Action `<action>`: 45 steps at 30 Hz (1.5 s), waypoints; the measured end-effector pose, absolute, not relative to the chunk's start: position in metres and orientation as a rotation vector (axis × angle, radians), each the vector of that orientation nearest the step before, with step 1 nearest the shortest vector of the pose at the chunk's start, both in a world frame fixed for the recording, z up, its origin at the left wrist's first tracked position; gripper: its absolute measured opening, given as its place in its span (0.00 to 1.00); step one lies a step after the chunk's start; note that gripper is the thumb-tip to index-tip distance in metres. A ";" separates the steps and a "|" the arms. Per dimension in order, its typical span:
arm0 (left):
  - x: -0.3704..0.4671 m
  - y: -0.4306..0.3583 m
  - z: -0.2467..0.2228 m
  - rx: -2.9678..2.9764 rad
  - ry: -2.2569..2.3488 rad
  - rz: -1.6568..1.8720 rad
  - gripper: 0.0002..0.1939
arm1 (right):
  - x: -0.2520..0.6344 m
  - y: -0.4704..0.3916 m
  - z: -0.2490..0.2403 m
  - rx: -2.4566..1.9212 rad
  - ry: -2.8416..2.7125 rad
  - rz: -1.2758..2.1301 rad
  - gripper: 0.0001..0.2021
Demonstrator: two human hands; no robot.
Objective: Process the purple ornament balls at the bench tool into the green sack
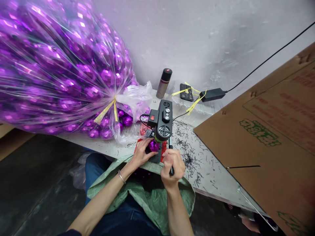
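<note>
A small black bench machine [164,121] with two round vents and silver buttons stands at the table's front edge. My right hand [172,165] is wrapped round the black grip of its lever [170,147]. Under the machine's head sits a shiny purple ball [154,145]. My left hand [141,152] is beside that ball, thumb and fingers curved about it and touching it. Below the edge, an open green sack [152,196] lies across my lap, with some purple balls dimly visible inside.
A big clear bag [61,75] of purple balls, tied with yellow ribbon, fills the left. Behind stand a flask [164,83], a phone-like black item [186,92] and a power adapter [213,95] with its cable. Black scraps litter the table [206,170]. A cardboard box [265,131] bounds the right.
</note>
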State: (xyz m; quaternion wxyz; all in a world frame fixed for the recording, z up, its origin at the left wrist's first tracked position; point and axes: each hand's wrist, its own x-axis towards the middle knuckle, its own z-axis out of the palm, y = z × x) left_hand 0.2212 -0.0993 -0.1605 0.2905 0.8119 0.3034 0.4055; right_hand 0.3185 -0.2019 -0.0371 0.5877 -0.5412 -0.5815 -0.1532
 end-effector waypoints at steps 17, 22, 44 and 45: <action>0.222 -0.101 -0.161 2.169 0.840 1.070 0.30 | 0.318 -0.192 -0.090 -1.168 -1.249 -0.414 0.13; 0.224 -0.100 -0.162 2.164 0.833 1.098 0.28 | 0.319 -0.190 -0.096 -1.155 -1.245 -0.415 0.13; 0.174 -0.149 -0.159 2.376 0.840 1.062 0.37 | 0.317 -0.199 -0.032 -1.275 -1.278 -0.284 0.14; 0.170 -0.143 -0.155 2.388 0.883 1.097 0.38 | 0.316 -0.200 -0.037 -1.273 -1.294 -0.297 0.14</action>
